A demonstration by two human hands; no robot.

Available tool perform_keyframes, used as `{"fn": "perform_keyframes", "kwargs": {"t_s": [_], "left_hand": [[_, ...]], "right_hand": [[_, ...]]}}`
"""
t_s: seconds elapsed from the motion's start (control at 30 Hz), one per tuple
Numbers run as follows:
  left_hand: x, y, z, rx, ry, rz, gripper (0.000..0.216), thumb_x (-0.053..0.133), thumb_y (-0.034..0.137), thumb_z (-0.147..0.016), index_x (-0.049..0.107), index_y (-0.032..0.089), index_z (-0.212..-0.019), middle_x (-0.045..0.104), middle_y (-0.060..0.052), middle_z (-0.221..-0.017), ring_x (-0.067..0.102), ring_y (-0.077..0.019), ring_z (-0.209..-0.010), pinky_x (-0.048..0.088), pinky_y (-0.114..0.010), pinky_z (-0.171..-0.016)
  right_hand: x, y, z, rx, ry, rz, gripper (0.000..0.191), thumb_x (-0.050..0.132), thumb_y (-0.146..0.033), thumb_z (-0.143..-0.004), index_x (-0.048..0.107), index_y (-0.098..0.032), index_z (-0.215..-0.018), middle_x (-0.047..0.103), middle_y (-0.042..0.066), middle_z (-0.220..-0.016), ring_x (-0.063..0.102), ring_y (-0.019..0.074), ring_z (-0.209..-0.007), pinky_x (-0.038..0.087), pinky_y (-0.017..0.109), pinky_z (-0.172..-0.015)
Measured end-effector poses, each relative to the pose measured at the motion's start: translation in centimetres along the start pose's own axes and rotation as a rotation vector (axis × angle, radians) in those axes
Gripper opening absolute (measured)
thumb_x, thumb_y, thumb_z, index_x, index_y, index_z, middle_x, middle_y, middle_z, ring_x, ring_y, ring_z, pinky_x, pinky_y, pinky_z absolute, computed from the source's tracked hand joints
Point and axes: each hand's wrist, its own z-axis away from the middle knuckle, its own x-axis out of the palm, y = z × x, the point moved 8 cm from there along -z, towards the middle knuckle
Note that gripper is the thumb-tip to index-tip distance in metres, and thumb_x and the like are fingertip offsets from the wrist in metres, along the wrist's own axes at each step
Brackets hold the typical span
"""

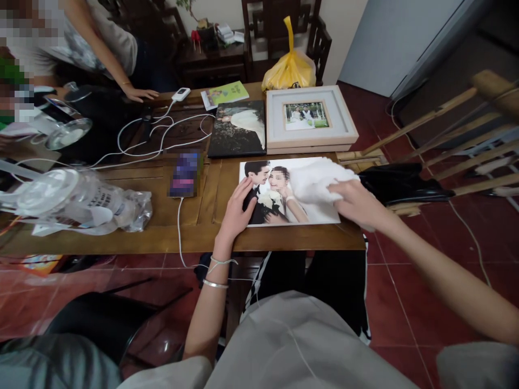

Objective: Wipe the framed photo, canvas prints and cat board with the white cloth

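Observation:
A large wedding photo print (279, 210) lies flat near the front edge of the wooden table (203, 237). My left hand (237, 208) rests on the print's left edge, fingers stretched out flat, holding it down. My right hand (354, 202) is closed on a white cloth (316, 181) that lies bunched over the print's upper right part.
A framed photo (310, 116) and a dark photo album (239, 129) lie behind the print. A phone (185, 174) with white cables (162, 135) sits mid-table, clear plastic packaging (73, 202) at the left, a yellow bag (290, 67) at the back. Another person's hand (140, 94) rests far left. A wooden rack (446, 146) stands right.

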Motion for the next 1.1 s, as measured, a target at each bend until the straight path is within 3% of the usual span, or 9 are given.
{"fn": "perform_keyframes", "kwargs": {"t_s": [0.1,0.2,0.27,0.43,0.63,0.77,0.87,1.0,1.1], "left_hand": [[0.1,0.1,0.0,0.007,-0.001,-0.009,0.045,0.051,0.028,-0.104,0.053,0.023,-0.148,0.051,-0.011,-0.158,0.04,-0.0257,-0.153,0.031,-0.055,-0.128],[0.0,0.2,0.0,0.015,-0.007,-0.011,0.046,0.052,0.029,-0.103,0.053,0.022,-0.149,0.051,-0.012,-0.158,0.041,-0.026,-0.152,0.031,-0.056,-0.127],[-0.1,0.2,-0.1,0.016,-0.012,-0.013,0.046,0.053,0.03,-0.103,0.053,0.02,-0.148,0.052,-0.013,-0.157,0.042,-0.0262,-0.151,0.032,-0.055,-0.127],[-0.2,0.1,-0.2,0.024,-0.025,-0.011,0.046,0.054,0.032,-0.103,0.053,0.023,-0.148,0.052,-0.011,-0.158,0.043,-0.0255,-0.151,0.032,-0.055,-0.127],[-0.1,-0.2,-0.1,0.036,-0.022,0.002,0.046,0.053,0.035,-0.104,0.053,0.024,-0.148,0.051,-0.011,-0.158,0.041,-0.0252,-0.152,0.032,-0.053,-0.127],[-0.1,-0.2,-0.1,0.027,-0.011,0.009,0.045,0.053,0.035,-0.104,0.054,0.024,-0.147,0.052,-0.01,-0.158,0.042,-0.025,-0.152,0.033,-0.053,-0.127],[-0.1,-0.1,-0.1,0.022,0.002,0.006,0.044,0.052,0.034,-0.104,0.055,0.022,-0.146,0.052,-0.011,-0.157,0.043,-0.0251,-0.151,0.033,-0.053,-0.127],[0.1,0.0,-0.1,0.011,0.003,-0.001,0.044,0.052,0.032,-0.104,0.054,0.023,-0.147,0.052,-0.011,-0.157,0.042,-0.0254,-0.152,0.032,-0.054,-0.127],[0.1,0.0,-0.1,0.0,-0.002,-0.01,0.045,0.052,0.031,-0.104,0.053,0.024,-0.148,0.051,-0.01,-0.158,0.041,-0.0258,-0.152,0.032,-0.055,-0.127]], "right_hand": [[0.9,-3.4,4.8,-0.101,-0.027,-0.024,0.023,0.044,-0.005,-0.064,0.053,-0.026,-0.069,0.075,0.004,-0.088,0.072,0.0288,-0.09,0.048,0.051,-0.105],[1.4,-5.7,7.6,-0.16,-0.066,-0.049,0.026,0.043,-0.003,-0.062,0.054,-0.025,-0.07,0.074,0.006,-0.122,0.07,0.0291,-0.114,0.041,0.053,-0.115],[1.4,-5.7,7.5,-0.153,-0.072,-0.035,0.026,0.042,-0.003,-0.064,0.054,-0.024,-0.071,0.076,0.007,-0.113,0.071,0.0283,-0.109,0.044,0.051,-0.112],[0.5,-1.5,1.9,-0.019,-0.063,-0.007,0.017,0.045,-0.01,-0.07,0.046,-0.026,-0.064,0.06,0.003,-0.065,0.063,0.0251,-0.07,0.05,0.039,-0.081],[-1.3,1.8,-7.0,0.044,-0.015,-0.028,0.025,0.045,-0.004,-0.07,0.037,-0.026,-0.06,0.051,0.001,-0.06,0.049,0.0187,-0.066,0.033,0.032,-0.066],[-1.6,3.1,-9.3,0.088,0.056,-0.008,0.026,0.044,-0.002,-0.07,0.037,-0.025,-0.06,0.056,0.003,-0.065,0.049,0.0181,-0.07,0.033,0.031,-0.07],[-1.0,3.1,-7.9,0.087,0.082,0.003,0.025,0.045,-0.004,-0.07,0.037,-0.026,-0.063,0.061,0.006,-0.069,0.053,0.021,-0.073,0.039,0.033,-0.075],[0.8,0.8,-2.3,0.028,0.066,0.012,0.022,0.045,-0.005,-0.068,0.041,-0.027,-0.065,0.068,0.006,-0.072,0.062,0.025,-0.074,0.048,0.044,-0.094],[1.7,-2.5,3.2,-0.086,0.105,0.028,0.023,0.045,-0.004,-0.066,0.055,-0.024,-0.073,0.076,0.012,-0.104,0.072,0.0302,-0.093,0.044,0.06,-0.109]]}}
